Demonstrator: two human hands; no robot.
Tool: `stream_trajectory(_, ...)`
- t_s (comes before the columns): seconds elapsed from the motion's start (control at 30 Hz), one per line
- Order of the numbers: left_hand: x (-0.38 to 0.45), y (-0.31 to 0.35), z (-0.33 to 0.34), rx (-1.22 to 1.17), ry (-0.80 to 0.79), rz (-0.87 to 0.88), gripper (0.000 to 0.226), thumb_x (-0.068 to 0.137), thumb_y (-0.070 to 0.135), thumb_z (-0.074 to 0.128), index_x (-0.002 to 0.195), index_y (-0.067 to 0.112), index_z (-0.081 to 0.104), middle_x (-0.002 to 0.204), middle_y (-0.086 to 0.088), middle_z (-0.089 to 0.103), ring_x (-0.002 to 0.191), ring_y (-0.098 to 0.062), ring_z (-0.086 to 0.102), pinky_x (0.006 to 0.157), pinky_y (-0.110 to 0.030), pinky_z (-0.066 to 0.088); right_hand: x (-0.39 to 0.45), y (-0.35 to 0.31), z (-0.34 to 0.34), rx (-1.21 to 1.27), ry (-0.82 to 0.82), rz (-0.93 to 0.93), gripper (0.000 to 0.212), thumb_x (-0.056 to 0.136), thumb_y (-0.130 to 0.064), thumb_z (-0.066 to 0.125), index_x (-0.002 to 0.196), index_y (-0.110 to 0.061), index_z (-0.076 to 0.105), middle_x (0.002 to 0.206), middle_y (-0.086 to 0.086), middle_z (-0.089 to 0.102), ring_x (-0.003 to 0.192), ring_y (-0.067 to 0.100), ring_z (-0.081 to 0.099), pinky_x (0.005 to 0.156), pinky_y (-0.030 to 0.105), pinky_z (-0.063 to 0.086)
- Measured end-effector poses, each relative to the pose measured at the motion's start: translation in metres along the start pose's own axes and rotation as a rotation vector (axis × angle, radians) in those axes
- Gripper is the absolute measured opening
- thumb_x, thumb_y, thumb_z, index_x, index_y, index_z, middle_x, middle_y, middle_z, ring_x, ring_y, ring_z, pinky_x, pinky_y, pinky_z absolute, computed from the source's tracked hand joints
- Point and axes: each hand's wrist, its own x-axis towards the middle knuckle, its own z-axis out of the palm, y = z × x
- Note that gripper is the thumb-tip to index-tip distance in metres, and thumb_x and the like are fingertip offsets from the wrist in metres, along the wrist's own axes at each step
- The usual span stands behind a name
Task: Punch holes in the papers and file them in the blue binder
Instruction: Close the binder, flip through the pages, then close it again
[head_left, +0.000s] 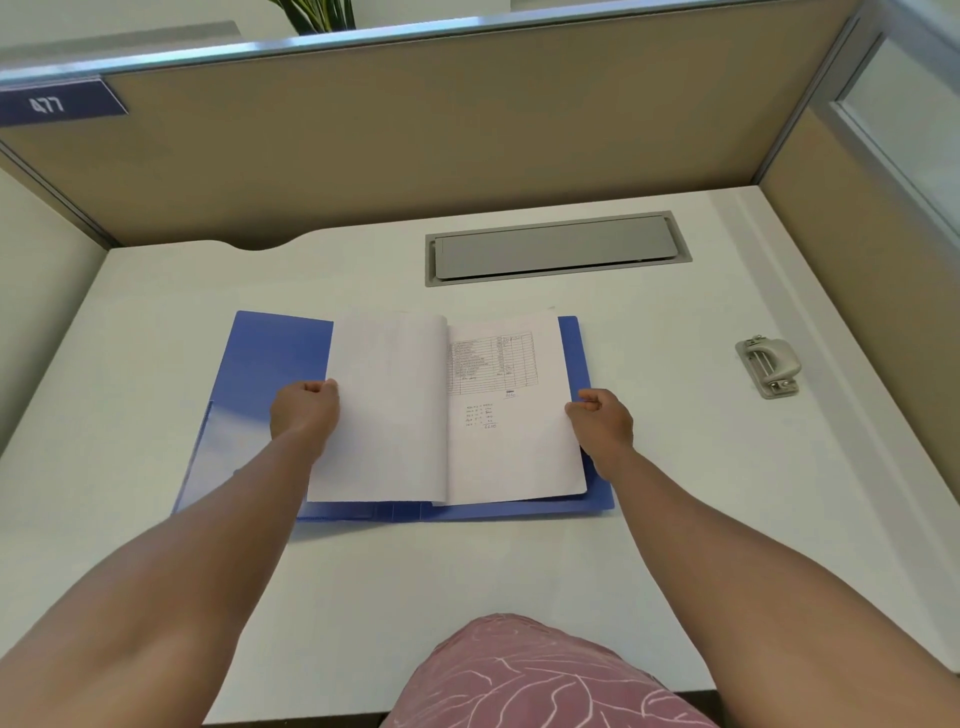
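The blue binder (270, 364) lies open on the white desk (675, 467). A stack of white papers (514, 447) sits in it, spread like an open book, with a printed table on the right-hand page. My left hand (304, 413) grips the left edge of the turned-over sheets (389, 405). At the right edge of the stack, my right hand (602, 423) pinches the papers. The binder's rings are hidden under the paper. A grey hole punch (769, 366) stands alone to the right, apart from both hands.
A grey cable hatch (558, 248) is set into the desk behind the binder. Beige partition walls (415, 140) close off the back and both sides. A pink patterned garment (535, 675) shows at the front edge.
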Motion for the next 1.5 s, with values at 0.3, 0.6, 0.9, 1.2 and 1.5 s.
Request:
stream_trajectory(0.3,-0.027,0.016,0.025,-0.154,-0.267,0.381,0.016,0.099,0.028,0.056,0.115,0.027,0.060,0.091,0.001,0.059,0.080,-0.012,0.054,0.062,-0.022,0.043,-0.010,-0.022,0.005,0.289,-0.111,0.022,0.023,0.095,-0.038,0.052,0.090,-0.022,0.067,0.098,-0.001,0.072,0.083,0.017,0.065,0.077,0.033,0.054)
stream_trajectory(0.6,-0.056,0.047,0.063,-0.053,-0.605,0.499,0.026,0.103,0.015,0.048,0.115,0.021,0.070,0.107,0.003,0.064,0.078,-0.011,0.056,0.065,-0.015,0.049,-0.020,-0.036,0.011,0.295,-0.363,-0.015,0.026,0.097,-0.039,0.050,0.102,-0.027,0.072,0.103,-0.010,0.073,0.083,0.016,0.067,0.074,0.034,0.060)
stream_trajectory(0.9,-0.075,0.062,0.084,0.056,-0.588,0.529,0.062,0.082,0.074,0.056,0.116,0.024,0.071,0.124,0.007,0.066,0.115,-0.011,0.057,0.097,-0.035,0.047,-0.024,-0.039,0.020,0.099,-0.477,-0.047,0.040,0.097,-0.053,0.046,0.122,-0.030,0.066,0.127,-0.005,0.062,0.097,0.018,0.067,0.081,0.032,0.057)
stream_trajectory(1.2,-0.074,0.052,0.091,0.065,-0.593,0.523,0.058,0.082,0.070,0.060,0.117,0.024,0.070,0.129,0.005,0.065,0.123,-0.017,0.055,0.103,-0.043,0.047,-0.022,-0.036,0.023,0.085,-0.468,-0.048,0.043,0.097,-0.052,0.046,0.124,-0.025,0.066,0.123,-0.005,0.066,0.098,0.019,0.068,0.084,0.035,0.058)
stream_trajectory(1.5,-0.074,0.050,0.090,0.019,-0.616,0.496,0.045,0.092,0.054,0.060,0.123,0.021,0.067,0.133,0.002,0.062,0.125,-0.016,0.052,0.097,-0.031,0.040,-0.020,-0.031,0.023,0.102,-0.450,-0.045,0.036,0.096,-0.049,0.050,0.121,-0.027,0.064,0.117,-0.007,0.067,0.096,0.020,0.069,0.084,0.038,0.059)
